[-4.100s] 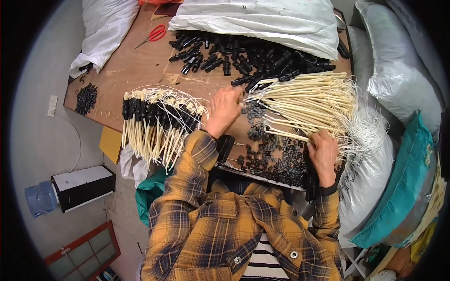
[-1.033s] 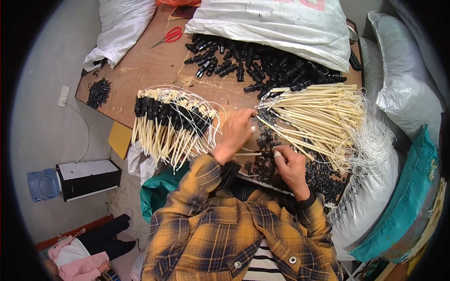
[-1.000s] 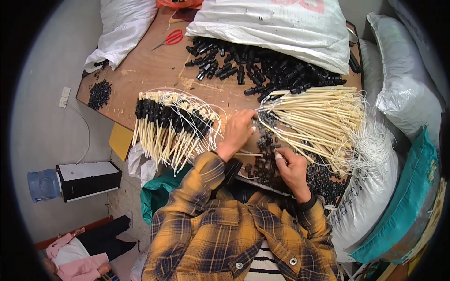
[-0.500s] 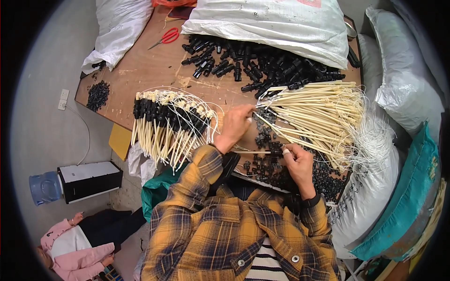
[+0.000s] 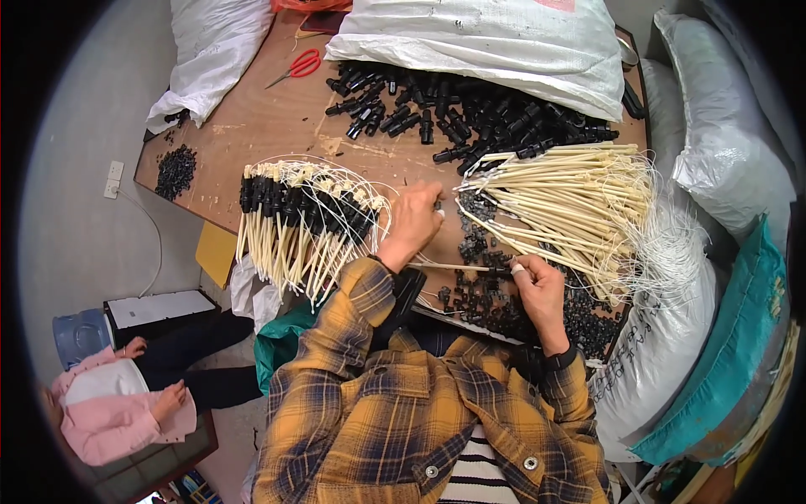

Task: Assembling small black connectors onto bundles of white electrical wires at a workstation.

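Observation:
My right hand [image 5: 541,290] pinches the dark end of a thin cream rod [image 5: 453,267], which points left across the near edge of the table. My left hand [image 5: 411,220] is closed, thumb and fingers together, just left of the tips of a fanned bundle of cream rods [image 5: 571,210]. Whatever its fingers may hold is too small to make out. Small black clips [image 5: 474,235] lie loose between and below the hands. Beyond my left wrist, a row of cream rods with black sleeves [image 5: 294,210] and white strings lies on the table.
Black cylindrical fittings [image 5: 445,113] spill from a white sack [image 5: 495,50] at the back. Red-handled scissors [image 5: 304,64] and a small heap of black pieces [image 5: 176,172] lie leftward. Full sacks [image 5: 722,134] crowd the right side. Another person [image 5: 126,395] is at lower left.
My left hand has drawn a little left, away from the rod bundle's tips. My right hand and its rod have barely shifted. The other person has moved and changed posture.

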A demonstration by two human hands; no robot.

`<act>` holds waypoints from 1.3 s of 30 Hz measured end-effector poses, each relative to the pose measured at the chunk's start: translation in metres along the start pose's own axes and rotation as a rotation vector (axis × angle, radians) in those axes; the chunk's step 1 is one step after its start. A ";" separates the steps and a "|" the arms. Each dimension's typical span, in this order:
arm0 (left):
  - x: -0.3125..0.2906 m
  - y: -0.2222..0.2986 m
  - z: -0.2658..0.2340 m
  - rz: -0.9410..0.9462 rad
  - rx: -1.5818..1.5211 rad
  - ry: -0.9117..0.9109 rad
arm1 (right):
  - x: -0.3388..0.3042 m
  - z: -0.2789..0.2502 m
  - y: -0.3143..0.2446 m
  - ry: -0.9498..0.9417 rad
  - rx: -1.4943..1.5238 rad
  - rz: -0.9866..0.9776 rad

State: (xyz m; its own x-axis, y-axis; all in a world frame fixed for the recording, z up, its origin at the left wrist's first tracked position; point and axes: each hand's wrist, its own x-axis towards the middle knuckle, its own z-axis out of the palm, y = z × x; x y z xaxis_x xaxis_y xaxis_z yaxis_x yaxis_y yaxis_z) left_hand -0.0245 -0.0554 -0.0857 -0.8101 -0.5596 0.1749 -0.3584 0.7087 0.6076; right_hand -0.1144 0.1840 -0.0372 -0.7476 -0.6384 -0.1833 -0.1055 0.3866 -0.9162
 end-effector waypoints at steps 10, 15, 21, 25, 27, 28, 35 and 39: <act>-0.022 0.046 -0.021 -0.380 -0.970 -0.289 | 0.008 0.010 0.004 -0.004 0.001 0.021; -0.048 0.102 -0.007 -0.037 -0.871 -0.308 | 0.010 0.020 0.009 -0.014 0.067 -0.025; -0.054 0.102 -0.018 0.136 -0.544 -0.239 | 0.004 0.028 0.007 0.051 0.012 -0.152; -0.057 0.096 -0.008 -0.368 -0.996 -0.199 | -0.001 0.030 -0.006 0.290 -0.389 -0.502; -0.056 0.093 -0.008 -0.348 -0.919 -0.206 | -0.003 0.030 -0.012 0.293 -0.461 -0.563; -0.056 0.091 -0.008 -0.330 -0.838 -0.206 | -0.005 0.029 -0.014 0.291 -0.528 -0.628; -0.053 0.091 -0.009 -0.249 -0.715 -0.121 | -0.005 0.029 -0.015 0.275 -0.337 -0.622; -0.050 0.094 -0.013 -0.178 -0.526 -0.069 | -0.011 0.021 -0.019 0.119 -0.207 -0.448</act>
State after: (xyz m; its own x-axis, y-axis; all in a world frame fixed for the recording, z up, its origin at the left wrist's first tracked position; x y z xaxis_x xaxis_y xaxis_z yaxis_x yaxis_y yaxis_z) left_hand -0.0118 0.0330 -0.0271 -0.7929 -0.6094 -0.0060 -0.2272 0.2863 0.9308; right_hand -0.0904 0.1692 -0.0251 -0.6675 -0.6960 0.2646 -0.5520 0.2240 -0.8032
